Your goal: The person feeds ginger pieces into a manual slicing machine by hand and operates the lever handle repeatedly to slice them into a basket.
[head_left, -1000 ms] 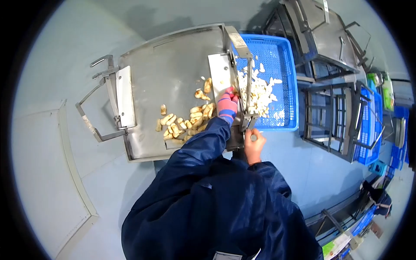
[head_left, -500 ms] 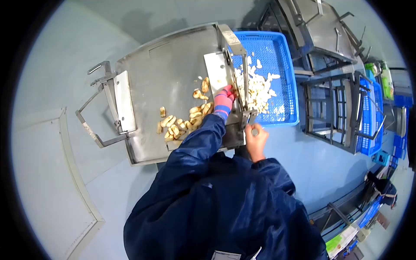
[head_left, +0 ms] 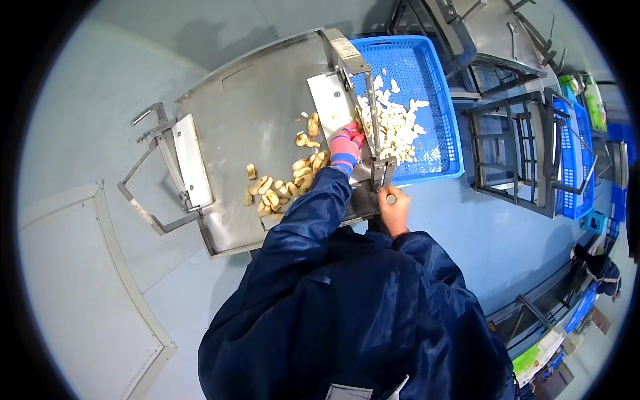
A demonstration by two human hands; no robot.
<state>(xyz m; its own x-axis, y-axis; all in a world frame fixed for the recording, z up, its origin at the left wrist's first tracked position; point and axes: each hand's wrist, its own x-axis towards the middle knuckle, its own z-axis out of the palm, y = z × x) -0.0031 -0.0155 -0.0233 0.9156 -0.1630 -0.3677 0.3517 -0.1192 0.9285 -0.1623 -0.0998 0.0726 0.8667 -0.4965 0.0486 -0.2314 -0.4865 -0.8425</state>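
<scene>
My left hand, in a pink and blue striped glove, has its fingers pressed together at the lower end of a white board, beside the cutter's metal blade frame; what they grip is too small to make out. My bare right hand is wrapped round the end of the cutter's handle. Brown and cream elongated pieces lie on the steel table, left of my gloved hand. Whitish cut pieces are heaped in a blue basket beyond the blade frame.
A second cutter with a bent metal handle and white board stands at the table's left edge. Metal racks and another steel table are on the right, with more blue baskets behind the racks.
The whole view has shifted and turned slightly. Both hands keep nearly the same places at the cutter, the right still round the handle.
</scene>
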